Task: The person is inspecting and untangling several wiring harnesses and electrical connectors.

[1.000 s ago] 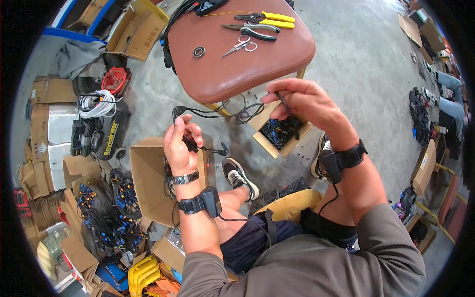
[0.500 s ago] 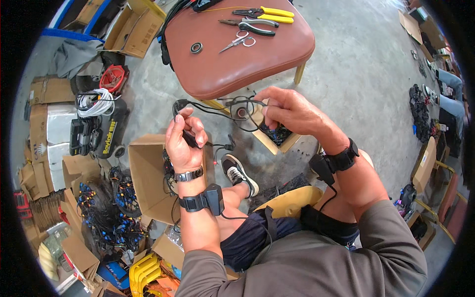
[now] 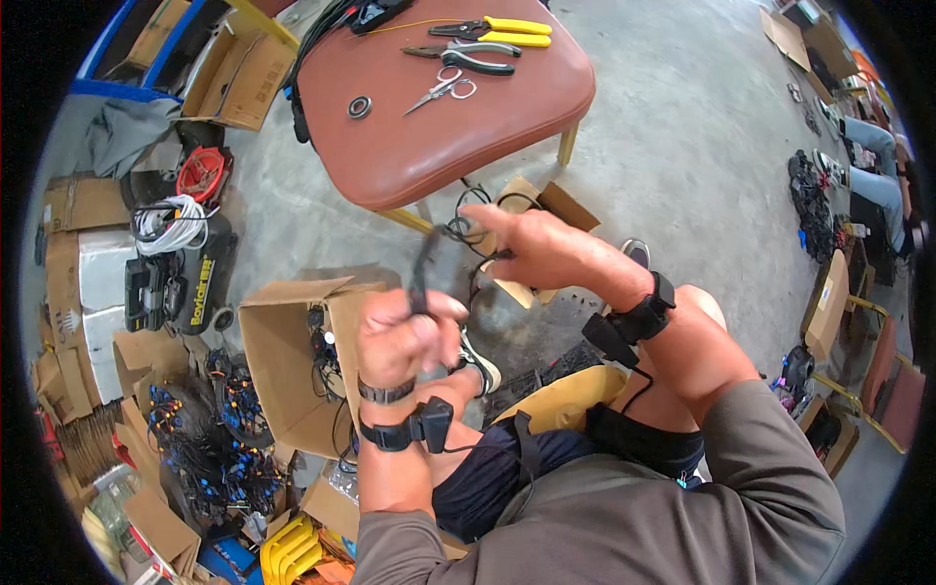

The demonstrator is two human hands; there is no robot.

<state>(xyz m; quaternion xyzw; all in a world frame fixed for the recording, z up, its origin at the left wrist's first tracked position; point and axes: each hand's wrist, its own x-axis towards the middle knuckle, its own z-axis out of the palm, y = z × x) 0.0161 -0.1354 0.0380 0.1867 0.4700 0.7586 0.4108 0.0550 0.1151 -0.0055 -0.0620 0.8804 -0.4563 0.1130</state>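
Observation:
My left hand (image 3: 405, 341) is closed around a black cable (image 3: 421, 278); a dark, motion-smeared length of it sticks up above the fist. To the right, my right hand (image 3: 546, 244) has its index finger stretched out, while the thumb and other fingers pinch another part of the cable, which loops between the two hands. Some blur hides what is at the cable's ends. Beyond the hands stands a brown padded stool (image 3: 439, 146). On it lie yellow-handled wire strippers (image 3: 492, 31), black-and-grey pliers (image 3: 463, 56), small scissors (image 3: 444, 90) and a ring bearing (image 3: 360, 106).
An open cardboard box (image 3: 283, 380) with cables stands left of my left hand. Farther left are bundles of dark wiring (image 3: 210, 429), a black cylindrical tank (image 3: 207, 283) and a coiled white cable (image 3: 171, 224). A small open carton (image 3: 565, 207) sits beneath the stool's near edge. Another person's legs (image 3: 877, 166) show at far right.
My left hand has moved down and right and turned, its fingers closing into a fist. The right hand has come lower, and the cable loop has dropped. The view has shifted slightly.

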